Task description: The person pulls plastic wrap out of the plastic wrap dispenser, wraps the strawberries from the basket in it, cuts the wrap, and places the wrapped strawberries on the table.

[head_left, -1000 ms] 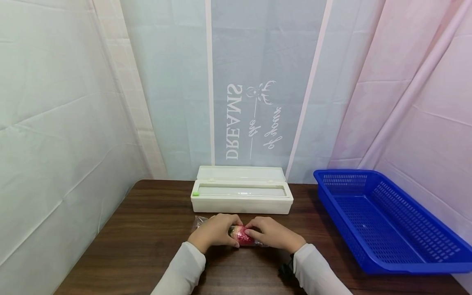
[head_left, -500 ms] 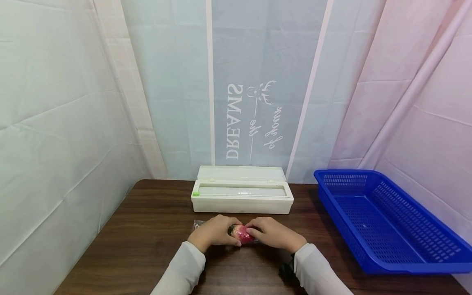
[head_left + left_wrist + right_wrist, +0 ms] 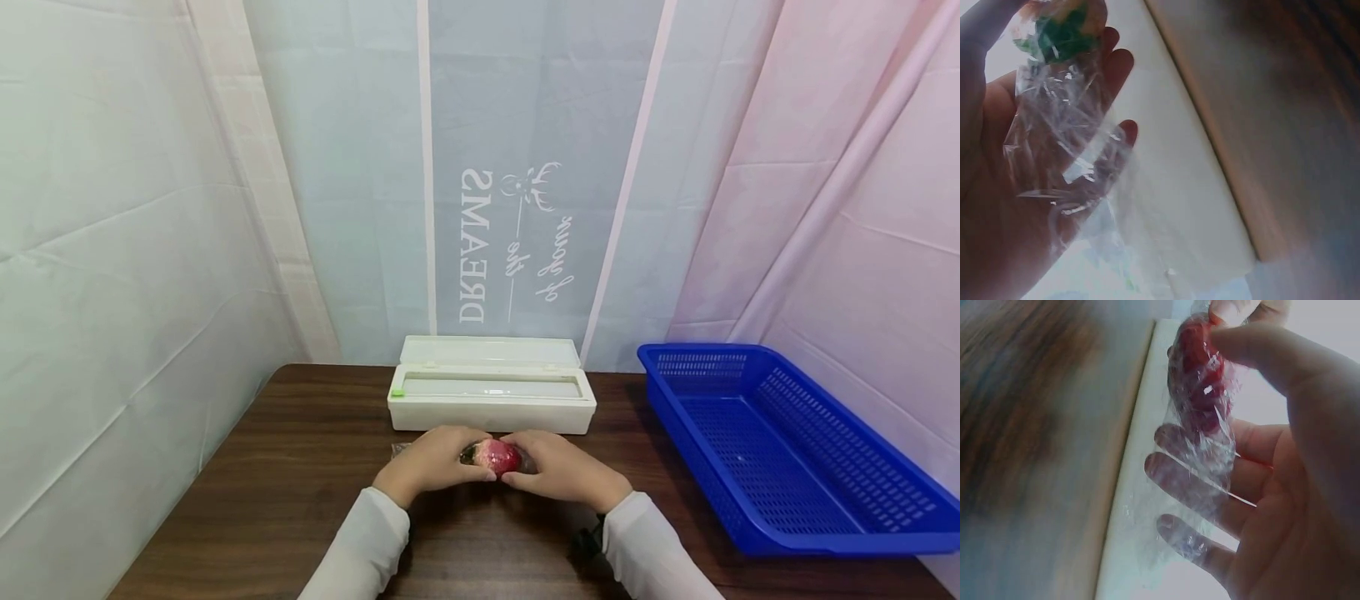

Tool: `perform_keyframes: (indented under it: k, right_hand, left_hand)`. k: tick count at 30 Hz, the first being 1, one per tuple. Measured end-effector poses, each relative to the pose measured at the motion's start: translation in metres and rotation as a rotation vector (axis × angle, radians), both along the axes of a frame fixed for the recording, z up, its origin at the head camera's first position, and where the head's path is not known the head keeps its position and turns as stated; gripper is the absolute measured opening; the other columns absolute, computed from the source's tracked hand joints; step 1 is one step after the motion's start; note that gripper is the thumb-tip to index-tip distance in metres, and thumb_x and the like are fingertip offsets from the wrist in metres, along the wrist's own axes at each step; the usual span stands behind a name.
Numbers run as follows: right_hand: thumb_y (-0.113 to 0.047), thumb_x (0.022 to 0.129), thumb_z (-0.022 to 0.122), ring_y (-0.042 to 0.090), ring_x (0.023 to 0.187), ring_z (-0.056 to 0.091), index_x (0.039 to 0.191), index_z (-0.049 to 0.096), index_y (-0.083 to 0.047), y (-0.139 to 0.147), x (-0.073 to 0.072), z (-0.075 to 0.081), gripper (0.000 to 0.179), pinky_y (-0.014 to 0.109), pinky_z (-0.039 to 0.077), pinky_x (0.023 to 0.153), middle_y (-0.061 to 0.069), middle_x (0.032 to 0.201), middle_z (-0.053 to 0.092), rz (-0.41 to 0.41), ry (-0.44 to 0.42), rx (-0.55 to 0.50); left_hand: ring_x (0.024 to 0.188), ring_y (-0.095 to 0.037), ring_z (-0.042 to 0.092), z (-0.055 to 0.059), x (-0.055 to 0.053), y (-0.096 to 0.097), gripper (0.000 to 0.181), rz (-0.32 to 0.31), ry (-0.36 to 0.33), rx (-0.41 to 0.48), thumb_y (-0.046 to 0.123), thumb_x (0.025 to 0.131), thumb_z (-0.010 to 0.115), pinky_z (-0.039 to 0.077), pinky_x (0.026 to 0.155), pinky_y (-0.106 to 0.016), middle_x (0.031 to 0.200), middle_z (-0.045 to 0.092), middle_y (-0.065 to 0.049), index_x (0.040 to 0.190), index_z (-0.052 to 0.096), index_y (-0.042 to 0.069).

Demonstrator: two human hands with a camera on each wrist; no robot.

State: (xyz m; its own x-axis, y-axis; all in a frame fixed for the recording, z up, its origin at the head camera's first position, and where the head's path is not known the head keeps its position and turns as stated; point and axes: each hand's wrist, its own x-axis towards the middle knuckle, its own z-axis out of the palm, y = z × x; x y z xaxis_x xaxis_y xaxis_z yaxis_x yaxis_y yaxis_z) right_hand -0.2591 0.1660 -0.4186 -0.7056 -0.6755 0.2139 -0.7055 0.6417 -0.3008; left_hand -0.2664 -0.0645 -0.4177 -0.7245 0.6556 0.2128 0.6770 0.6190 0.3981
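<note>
A red strawberry, paler toward its leaf end, is held between my two hands just in front of the white box. Clear plastic film covers it. My left hand grips the leaf end with thumb and fingers; the left wrist view shows green leaves there and a crumpled tail of film trailing across the palm. On the red end, my right hand pinches with thumb and fingertips. Twisted film hangs over its other fingers, which are spread, in the right wrist view.
Behind the hands stands the long white film dispenser box, its clear lid raised and a green tab at its left end. A blue plastic basket sits at the right of the brown wooden table.
Both hands have lifted and shifted slightly forward with the strawberry, toward the white box. My right thumb has moved down to its near side. Less film shows beyond the left hand.
</note>
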Motion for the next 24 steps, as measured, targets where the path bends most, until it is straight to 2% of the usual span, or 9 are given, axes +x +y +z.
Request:
perform_keyframes:
  k: [3,7,13,18,24]
  right_hand:
    - [-0.038,0.085,0.063,0.009,0.101,0.053,0.123,0.056,-0.014,-0.003,0.005,0.004,0.046,0.038,0.049,0.087,-0.003,0.112,0.062,-0.034,0.105,0.013]
    - [-0.030,0.082,0.062,0.016,0.102,0.052,0.124,0.053,-0.012,-0.009,0.010,0.008,0.046,0.044,0.045,0.085,-0.001,0.111,0.061,-0.117,0.244,0.040]
    - [-0.024,0.083,0.062,0.019,0.101,0.052,0.118,0.054,-0.009,-0.014,0.010,0.007,0.039,0.044,0.046,0.082,0.002,0.104,0.060,-0.193,0.438,0.052]
    - [-0.015,0.082,0.064,0.020,0.096,0.054,0.113,0.054,-0.007,-0.014,0.006,0.004,0.034,0.042,0.047,0.074,0.004,0.099,0.061,-0.201,0.508,-0.017]
    - [-0.007,0.077,0.064,0.020,0.097,0.055,0.114,0.054,-0.006,-0.015,0.003,0.003,0.038,0.045,0.046,0.076,0.005,0.102,0.062,-0.233,0.502,-0.141]
  left_hand:
    - [0.093,-0.002,0.055,0.004,0.001,0.001,0.046,0.002,0.078,0.010,0.057,0.082,0.060,0.050,0.084,-0.035,0.104,0.065,0.011,0.117,0.062,0.027]
    - [0.103,-0.008,0.054,0.011,0.003,0.002,0.054,0.039,0.184,0.014,0.059,0.083,0.058,0.047,0.089,-0.043,0.112,0.064,0.006,0.124,0.058,0.025]
    - [0.112,-0.010,0.051,0.018,0.006,0.004,0.057,0.088,0.273,0.036,0.061,0.083,0.055,0.044,0.093,-0.044,0.121,0.061,0.005,0.127,0.055,0.024]
    - [0.104,-0.009,0.054,0.021,0.008,0.004,0.055,0.107,0.300,0.085,0.058,0.083,0.057,0.046,0.090,-0.041,0.113,0.063,0.007,0.125,0.057,0.023]
    - [0.101,-0.009,0.055,0.026,0.010,0.006,0.056,0.125,0.363,0.126,0.059,0.084,0.056,0.048,0.088,-0.042,0.108,0.063,0.007,0.125,0.057,0.021]
